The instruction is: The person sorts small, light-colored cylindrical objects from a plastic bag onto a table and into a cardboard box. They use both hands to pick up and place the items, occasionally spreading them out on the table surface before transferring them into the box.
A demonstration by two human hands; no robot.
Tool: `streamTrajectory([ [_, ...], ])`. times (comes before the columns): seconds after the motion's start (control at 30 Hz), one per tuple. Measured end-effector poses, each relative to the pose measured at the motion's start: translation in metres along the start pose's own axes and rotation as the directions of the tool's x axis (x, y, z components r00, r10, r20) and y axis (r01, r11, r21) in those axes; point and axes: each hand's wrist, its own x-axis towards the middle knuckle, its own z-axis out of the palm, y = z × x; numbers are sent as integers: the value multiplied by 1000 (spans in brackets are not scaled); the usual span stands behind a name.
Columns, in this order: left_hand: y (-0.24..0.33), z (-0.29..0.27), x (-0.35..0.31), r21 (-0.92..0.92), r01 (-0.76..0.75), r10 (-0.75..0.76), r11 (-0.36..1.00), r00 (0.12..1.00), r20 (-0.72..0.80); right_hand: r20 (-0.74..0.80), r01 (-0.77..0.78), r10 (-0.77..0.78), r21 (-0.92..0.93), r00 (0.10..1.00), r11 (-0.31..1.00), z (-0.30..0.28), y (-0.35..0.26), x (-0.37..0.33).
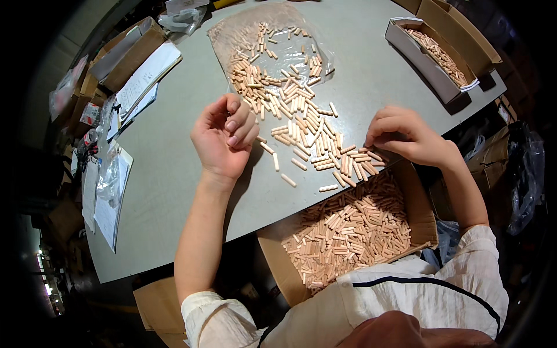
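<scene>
Many short wooden dowels with rounded ends lie in a loose spread on the grey table. My left hand is raised beside the left side of the spread, palm partly up and fingers curled in. Whatever it may hold is hidden by the fingers. At the right end of the spread, my right hand bends down with its fingers together, the tips right at the dowels. What lies between those tips cannot be made out. Below the table edge, close to my body, a cardboard box holds a deep heap of dowels.
A clear plastic bag lies under the far dowels. At the far right stands a long narrow box of dowels. Papers and clipboards, crumpled plastic and a cardboard box line the left side.
</scene>
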Motion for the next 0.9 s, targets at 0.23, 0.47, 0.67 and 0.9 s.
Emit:
streamTrajectory([
  [0.23, 4, -8, 3, -53, -45, 42, 998, 998, -55, -160, 92, -81, 62, 984, 994, 17, 5, -15],
  [0.47, 7, -15, 2, -60, -40, 39, 997, 999, -6, -17, 113, -119, 467, 993, 877, 22, 3, -38],
  [0.67, 7, -11, 3, -65, -66, 59, 996, 993, -101, -230, 57, 59, 467, 971, 883, 30, -2, -27],
  [0.9, 8, -10, 1, 0, -108, 106, 994, 977, -182, -27, 200, -219, -311, 975, 929, 49, -6, 24],
])
